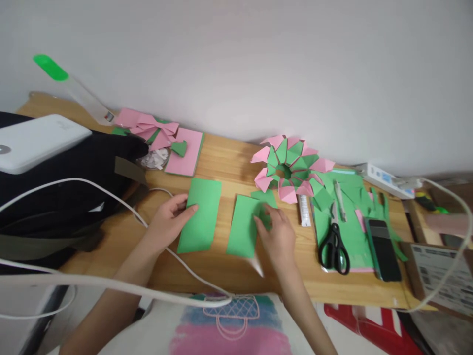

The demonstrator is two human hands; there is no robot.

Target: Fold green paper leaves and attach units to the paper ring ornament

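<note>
Between thumb and fingers, my left hand (173, 219) grips the left edge of a green paper rectangle (201, 215). My right hand (276, 230) pinches the right edge of a second, slightly smaller green paper piece (241, 227). The two pieces are apart, with bare wood showing between them. Another green scrap (264, 198) lies partly hidden behind the right-hand piece. Beyond my right hand sits a folded-paper ring (294, 167) of pink and green units. A white glue tube (304, 211) lies below it.
Black scissors (334, 246), a cutter (340, 200) and a phone (384, 249) rest on green sheets at right. Pink paper (185, 153) and folded pieces lie back left. A black bag (66, 197) carries a white power bank (40, 142). White cables (111, 283) cross the front.
</note>
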